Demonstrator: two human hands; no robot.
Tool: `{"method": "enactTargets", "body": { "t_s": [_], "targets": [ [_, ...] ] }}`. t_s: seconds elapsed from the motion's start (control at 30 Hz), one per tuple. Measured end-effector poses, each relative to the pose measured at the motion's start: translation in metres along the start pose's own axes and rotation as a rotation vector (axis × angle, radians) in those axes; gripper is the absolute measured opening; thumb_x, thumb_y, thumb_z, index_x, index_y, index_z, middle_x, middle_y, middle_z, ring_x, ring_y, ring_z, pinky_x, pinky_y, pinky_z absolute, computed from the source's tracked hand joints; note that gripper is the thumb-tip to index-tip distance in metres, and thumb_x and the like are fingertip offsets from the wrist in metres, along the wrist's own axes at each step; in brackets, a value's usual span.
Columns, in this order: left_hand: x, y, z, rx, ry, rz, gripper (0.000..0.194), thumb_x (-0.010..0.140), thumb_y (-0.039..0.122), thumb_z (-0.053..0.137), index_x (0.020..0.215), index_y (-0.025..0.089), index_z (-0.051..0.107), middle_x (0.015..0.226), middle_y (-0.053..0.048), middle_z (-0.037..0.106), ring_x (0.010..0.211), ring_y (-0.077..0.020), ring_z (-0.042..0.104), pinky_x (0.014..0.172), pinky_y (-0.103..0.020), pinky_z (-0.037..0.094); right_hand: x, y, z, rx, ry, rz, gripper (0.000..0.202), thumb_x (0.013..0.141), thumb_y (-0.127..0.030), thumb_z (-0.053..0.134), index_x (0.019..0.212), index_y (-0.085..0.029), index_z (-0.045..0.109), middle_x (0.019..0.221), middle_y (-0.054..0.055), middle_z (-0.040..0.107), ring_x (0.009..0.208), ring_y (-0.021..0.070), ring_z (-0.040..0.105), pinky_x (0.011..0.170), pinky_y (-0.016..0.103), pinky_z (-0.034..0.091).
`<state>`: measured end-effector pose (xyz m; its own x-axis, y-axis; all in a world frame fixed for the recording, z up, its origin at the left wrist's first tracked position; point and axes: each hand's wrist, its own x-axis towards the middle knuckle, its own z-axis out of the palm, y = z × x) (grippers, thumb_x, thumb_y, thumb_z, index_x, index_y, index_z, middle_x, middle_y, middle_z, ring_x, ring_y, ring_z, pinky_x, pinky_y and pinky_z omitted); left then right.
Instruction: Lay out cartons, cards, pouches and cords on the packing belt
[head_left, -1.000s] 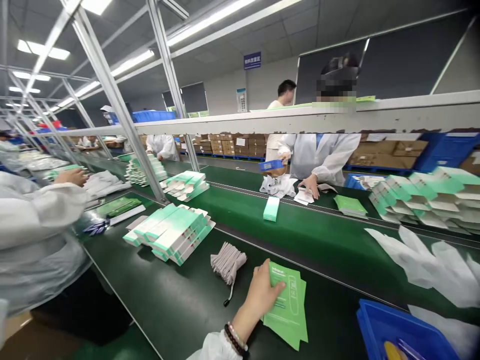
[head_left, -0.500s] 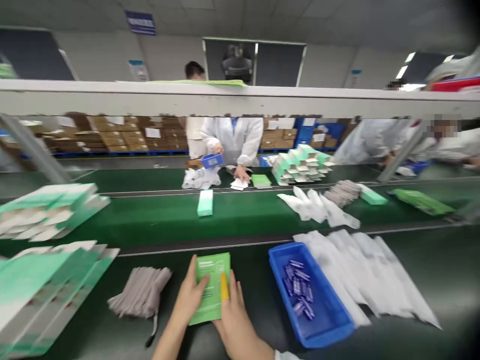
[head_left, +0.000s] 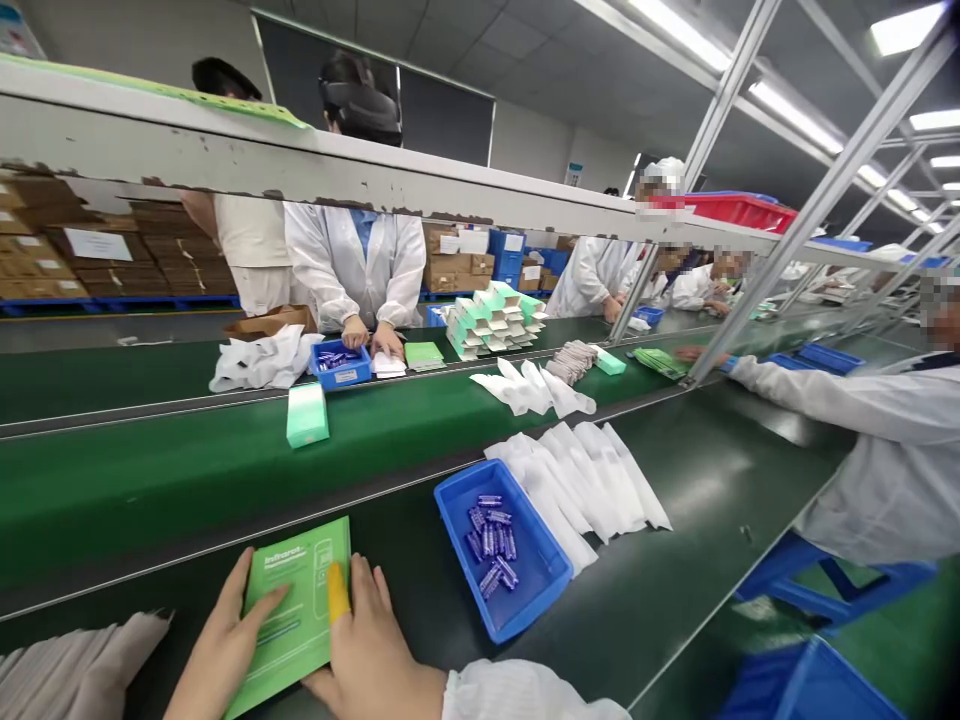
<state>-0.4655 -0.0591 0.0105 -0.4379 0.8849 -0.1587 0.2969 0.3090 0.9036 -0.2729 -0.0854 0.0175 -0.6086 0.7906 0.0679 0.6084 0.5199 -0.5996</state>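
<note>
Both hands flat on green leaflets at 6 o'clock of the worktop (head_left: 675,520).

Smooth dark-green worktop; rigid blue tray (head_left: 457,500) of small purple pieces at 3 o'clock of the hands. Thin, glossy rectangular green leaflets (head_left: 300,585) lie flat. Left hand (head_left: 221,650) and right hand (head_left: 367,650) press with extended fingers, grasping nothing. A yellow cot (head_left: 337,592) covers one right finger. Best practice: press evenly, keep edges squared.

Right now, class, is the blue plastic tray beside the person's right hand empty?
No: the blue plastic tray beside the right hand holds small purple wrapped pieces.

Bright overhead striplights, seemingly warped edges.
</note>
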Motion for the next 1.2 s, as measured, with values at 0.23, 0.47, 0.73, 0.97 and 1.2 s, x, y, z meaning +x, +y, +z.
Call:
{"method": "enactTargets", "body": {
  "t_s": [0.23,0.47,0.73,0.97,1.2],
  "targets": [
    [-0.01,0.013,0.003,-0.054,-0.078,-0.101,0.092,0.085,0.044,0.06,0.162,0.021,0.015,0.163,-0.01,0.031,0.142,-0.0389,0.042,0.118,-0.056,0.036,0.005,0.003,0.003,-0.028,0.008,-0.03,0.099,0.088,-0.033,0.065,0.157,0.005,0.006,0.157,0.039,0.019,0.151,0.0441,0.016,0.119,0.062,0.025],
    [-0.019,0.023,0.003,-0.035,-0.064,-0.092,0.089,0.086,0.048,0.059,0.161,0.023,0.017,0.162,-0.011,0.033,0.142,-0.038,0.042,0.118,-0.056,0.034,-0.064,0.003,-0.067,0.007,0.145,-0.002,0.082,0.088,-0.043,0.071,0.156,-0.015,0.033,0.161,0.018,0.031,0.149,0.0384,0.029,0.12,0.06,0.031],
    [-0.035,0.03,0.008,0.168,-0.041,-0.022,0.081,0.093,0.049,0.049,0.161,0.022,0.015,0.165,-0.012,0.026,0.15,-0.0363,0.028,0.117,-0.046,0.039,-0.154,0.086,-0.111,-0.251,0.222,0.182,0.017,0.098,-0.04,0.058,0.104,-0.032,0.072,0.123,0.0,0.07,0.123,0.0353,0.06,0.111,0.081,0.023],
    [-0.04,0.034,0.012,0.017,-0.024,-0.036,0.076,0.095,0.045,0.048,0.161,0.02,0.018,0.161,-0.012,0.036,0.143,-0.0311,0.044,0.112,-0.039,0.046,-0.134,0.088,-0.105,-0.366,0.221,-0.224,0.005,0.09,-0.029,0.068,0.085,-0.028,0.069,0.1,-0.009,0.074,0.108,0.0188,0.068,0.128,0.051,-0.005],
    [-0.03,0.017,0.01,-0.045,0.012,-0.014,0.078,0.091,0.045,0.055,0.158,0.019,0.027,0.149,-0.013,0.053,0.133,-0.0302,0.056,0.105,-0.036,0.052,-0.123,0.136,-0.106,-0.455,0.31,-0.105,0.017,0.099,-0.03,0.054,0.111,-0.029,0.067,0.133,0.002,0.064,0.127,0.0283,0.059,0.112,0.059,0.045]
  ]
}}
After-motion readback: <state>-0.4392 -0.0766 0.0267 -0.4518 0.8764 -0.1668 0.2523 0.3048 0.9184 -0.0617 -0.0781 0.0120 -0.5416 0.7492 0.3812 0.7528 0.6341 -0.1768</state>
